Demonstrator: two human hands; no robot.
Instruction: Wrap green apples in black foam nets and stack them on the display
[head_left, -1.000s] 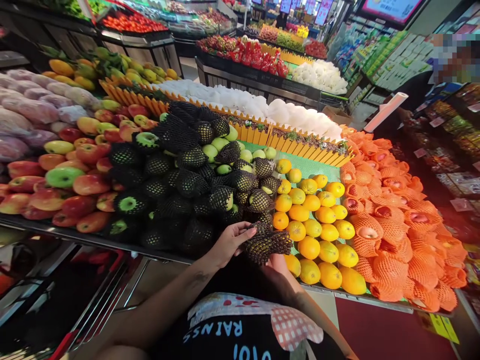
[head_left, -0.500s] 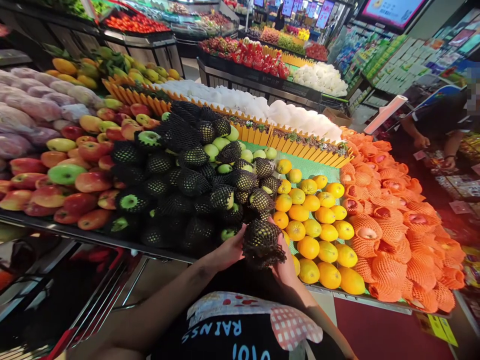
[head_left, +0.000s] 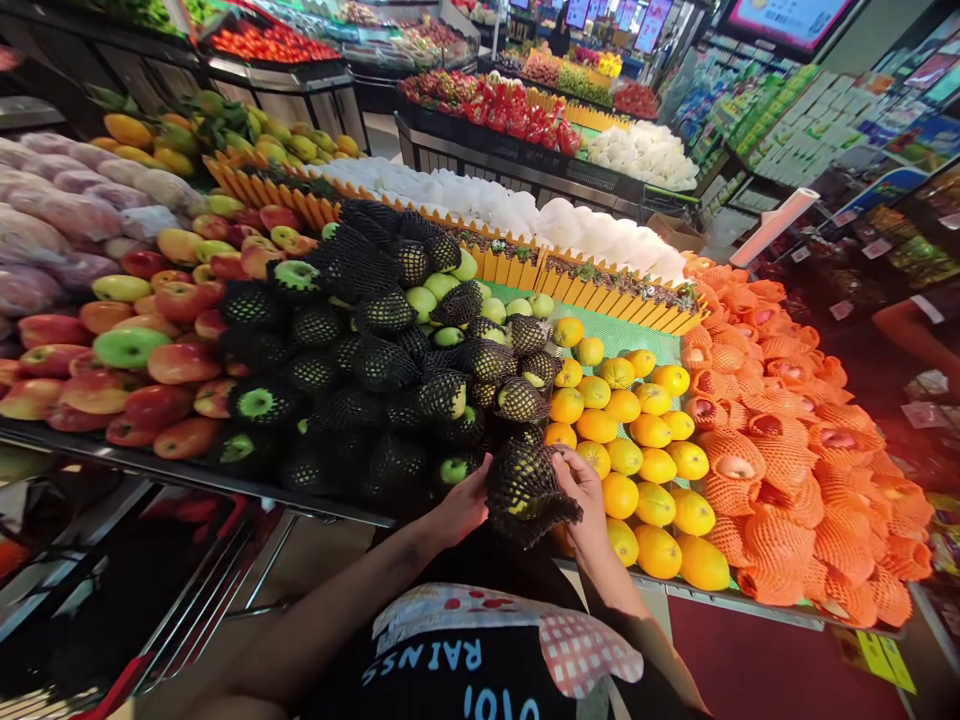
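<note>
A green fruit in a black foam net [head_left: 520, 482], apple-like in shape, is held between my two hands in front of my body, at the front edge of the display. My left hand [head_left: 466, 502] is closed on its left side, fingers partly hidden behind it. At the fruit's right side my right hand [head_left: 586, 500] pinches the net with thumb and fingers. The net's loose, ragged end flares out below and to the right, showing some green skin. Just beyond lies a pile of netted green fruit [head_left: 386, 360], and oranges [head_left: 624, 456] are beside my right hand.
Red and yellow apples [head_left: 161, 405] fill the left of the display. Fruit in orange foam nets [head_left: 787, 540] is heaped on the right. A low yellow fence [head_left: 592, 290] runs behind. A shopping cart [head_left: 187, 590] stands at lower left. A person's arm [head_left: 919, 330] shows at the right edge.
My right hand has shifted up and right, its fingers now plainly at the net. The net's loose end spreads wider to the right. The person at the right has moved mostly out of view.
</note>
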